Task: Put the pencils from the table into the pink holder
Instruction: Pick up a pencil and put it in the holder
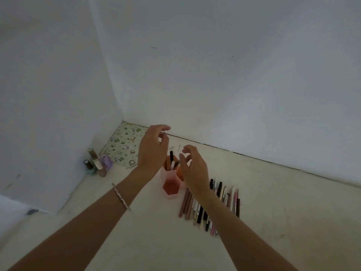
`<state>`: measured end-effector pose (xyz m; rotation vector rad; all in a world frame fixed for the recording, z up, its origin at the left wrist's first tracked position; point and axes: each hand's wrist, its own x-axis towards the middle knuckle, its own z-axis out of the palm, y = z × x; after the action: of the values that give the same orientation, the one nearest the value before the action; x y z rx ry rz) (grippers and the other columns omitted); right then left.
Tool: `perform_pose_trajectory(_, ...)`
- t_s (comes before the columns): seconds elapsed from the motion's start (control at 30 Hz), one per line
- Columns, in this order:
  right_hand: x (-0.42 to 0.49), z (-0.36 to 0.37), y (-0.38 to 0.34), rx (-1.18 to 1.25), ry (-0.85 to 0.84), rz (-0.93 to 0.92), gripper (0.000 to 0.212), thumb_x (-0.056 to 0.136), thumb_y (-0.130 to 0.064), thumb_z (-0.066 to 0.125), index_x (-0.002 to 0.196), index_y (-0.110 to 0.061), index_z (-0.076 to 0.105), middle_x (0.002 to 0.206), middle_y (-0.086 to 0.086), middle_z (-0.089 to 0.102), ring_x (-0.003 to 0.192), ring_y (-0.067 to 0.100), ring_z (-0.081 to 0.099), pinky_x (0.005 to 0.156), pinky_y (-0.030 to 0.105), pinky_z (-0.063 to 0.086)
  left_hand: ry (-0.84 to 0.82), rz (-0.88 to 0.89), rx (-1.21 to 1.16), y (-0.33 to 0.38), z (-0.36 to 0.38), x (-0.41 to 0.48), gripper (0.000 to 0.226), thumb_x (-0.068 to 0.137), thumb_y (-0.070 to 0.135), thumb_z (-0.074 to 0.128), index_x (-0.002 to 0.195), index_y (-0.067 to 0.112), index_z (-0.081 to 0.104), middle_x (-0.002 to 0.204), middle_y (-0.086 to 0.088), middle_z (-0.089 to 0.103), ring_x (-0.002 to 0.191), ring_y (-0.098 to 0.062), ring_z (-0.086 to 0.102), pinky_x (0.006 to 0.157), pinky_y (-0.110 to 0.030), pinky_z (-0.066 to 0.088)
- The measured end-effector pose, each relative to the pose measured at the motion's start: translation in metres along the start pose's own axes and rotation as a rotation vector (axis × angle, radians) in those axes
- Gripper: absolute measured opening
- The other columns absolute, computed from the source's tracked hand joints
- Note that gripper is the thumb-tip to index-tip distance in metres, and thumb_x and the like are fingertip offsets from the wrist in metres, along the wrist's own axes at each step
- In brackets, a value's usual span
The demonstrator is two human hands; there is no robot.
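Note:
A pink holder (171,187) made of hexagonal cups stands on the white table (273,202); a black pencil (171,156) and a few others stick up from its rear cup. A row of several pencils (224,198) lies on the table to the holder's right, partly hidden by my right forearm. My left hand (153,147) hovers above and left of the holder, fingers spread, holding nothing. My right hand (193,167) hangs over the holder's right side, fingers curled apart and empty.
A green patterned cloth mat (123,143) lies in the back corner. Several small nail polish bottles (97,163) stand by the left wall. White walls close the table at the back and left. A silver bracelet (120,196) circles my left wrist.

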<state>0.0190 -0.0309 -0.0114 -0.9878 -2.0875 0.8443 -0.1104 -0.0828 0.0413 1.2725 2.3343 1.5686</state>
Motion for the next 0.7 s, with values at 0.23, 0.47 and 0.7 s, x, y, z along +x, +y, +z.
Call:
perform_pose_trajectory(0.23, 0.012, -0.060, 0.042, 0.042, 0.250, 0.221, 0.023, 0.097, -0.012, 0.043, 0.118, -0.020, 0.050, 0.092, -0.007, 0.066, 0.065, 0.011, 0.059, 0.061, 0.032, 0.051, -0.409, -0.040, 0.039, 0.043, 0.073, -0.025, 0.019, 0.089, 0.008, 0.054, 0.103, 0.017, 0.063, 0.094, 0.006, 0.063, 0.082, -0.009, 0.060, 0.075, -0.020, 0.050)
perform_pose_trajectory(0.47, -0.007, -0.105, 0.087, 0.072, 0.244, 0.415, 0.031, 0.088, 0.000, 0.045, 0.108, -0.022, 0.054, 0.083, -0.006, 0.066, 0.064, 0.030, 0.061, 0.062, 0.041, 0.053, -0.826, -0.032, 0.511, 0.012, 0.133, -0.081, 0.008, 0.084, 0.004, 0.061, 0.087, 0.009, 0.056, 0.082, -0.002, 0.056, 0.074, -0.017, 0.061, 0.067, -0.026, 0.053)
perform_pose_trajectory(0.7, -0.016, -0.118, 0.113, 0.033, 0.149, 0.486, 0.026, 0.092, -0.001, 0.044, 0.109, -0.014, 0.058, 0.086, -0.002, 0.066, 0.054, 0.019, 0.051, 0.054, 0.040, 0.050, -0.832, -0.182, 0.619, 0.013, 0.144, -0.103, 0.028, 0.094, 0.013, 0.049, 0.121, 0.006, 0.045, 0.066, 0.002, 0.025, 0.096, -0.027, 0.061, 0.074, -0.031, 0.041)
